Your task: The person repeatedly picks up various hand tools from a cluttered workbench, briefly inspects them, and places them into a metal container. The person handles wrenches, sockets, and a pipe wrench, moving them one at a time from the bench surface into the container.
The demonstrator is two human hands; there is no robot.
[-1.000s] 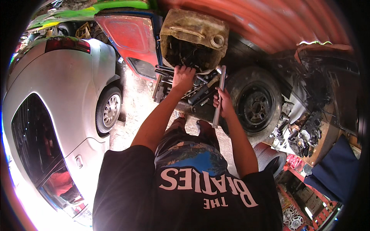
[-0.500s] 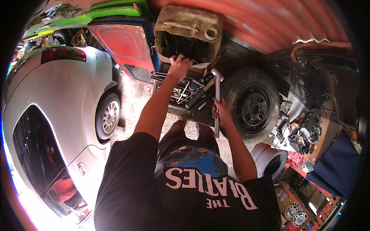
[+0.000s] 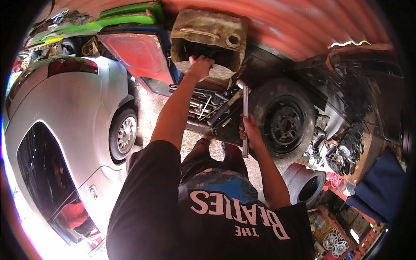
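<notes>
My left hand [image 3: 200, 68] at the jug [image 3: 209, 26], my right hand [image 3: 250, 131] gripping a bar [image 3: 245, 99].
Car [image 3: 82, 117] far left; left fingers curled at jug's cut opening, can't tell if holding anything; tools [image 3: 208, 105] just below; right fingers wrapped round bar's lower part; wheel [image 3: 282, 119] just right.

The left hand [image 3: 201, 68] was at the open side of a grimy cut-open plastic jerrycan [image 3: 209, 27]. The right hand [image 3: 252, 133] gripped a long metal bar [image 3: 245, 104] near a tyre [image 3: 278, 86] on a black steel wheel [image 3: 285, 125]. Hand tools [image 3: 206, 106] lay between; a silver car [image 3: 80, 115] stood leftward.
</notes>
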